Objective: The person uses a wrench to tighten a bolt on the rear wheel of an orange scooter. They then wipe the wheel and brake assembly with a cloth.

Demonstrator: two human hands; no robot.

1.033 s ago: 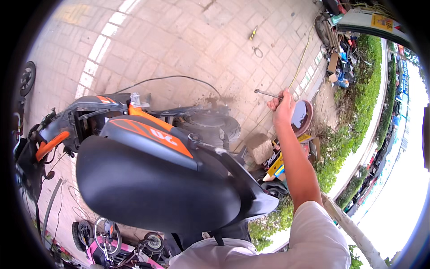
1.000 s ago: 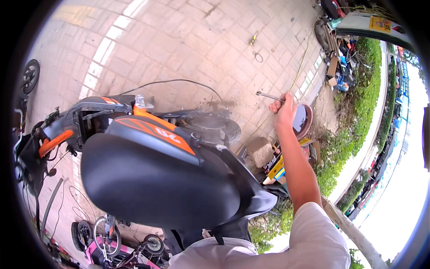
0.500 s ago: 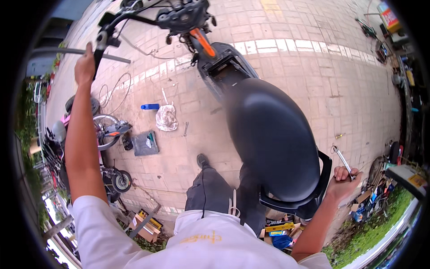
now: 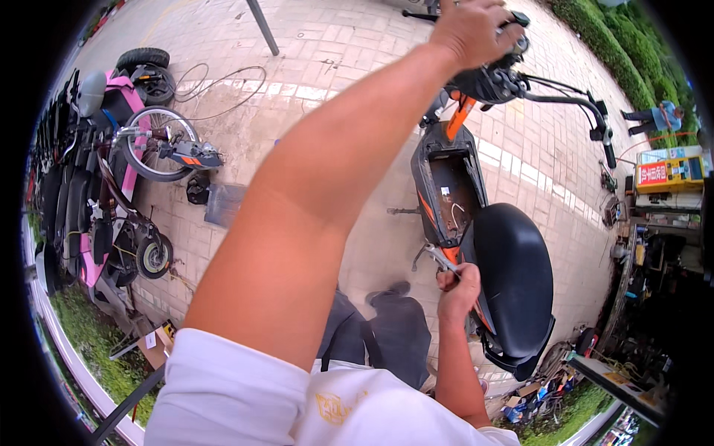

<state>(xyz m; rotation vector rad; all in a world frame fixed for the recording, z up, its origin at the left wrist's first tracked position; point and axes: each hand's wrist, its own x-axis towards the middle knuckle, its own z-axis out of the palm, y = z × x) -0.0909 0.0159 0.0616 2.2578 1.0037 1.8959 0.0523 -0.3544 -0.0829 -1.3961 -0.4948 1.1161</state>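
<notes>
Black-and-orange electric scooter (image 4: 487,234) is standing on pale brick paving (image 4: 580,260), dark box-shaped compartment (image 4: 448,165) uncovered; closing that up looks undone, I'd guess. Right hand (image 4: 461,291): fingers pinching a silver metal wrench (image 4: 440,258). Left hand (image 4: 472,33): at the black handlebars (image 4: 558,99), can't tell if gripping.

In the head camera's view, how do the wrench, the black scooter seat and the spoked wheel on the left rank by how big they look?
1. Black scooter seat
2. Spoked wheel
3. Wrench, held in the right hand
</notes>
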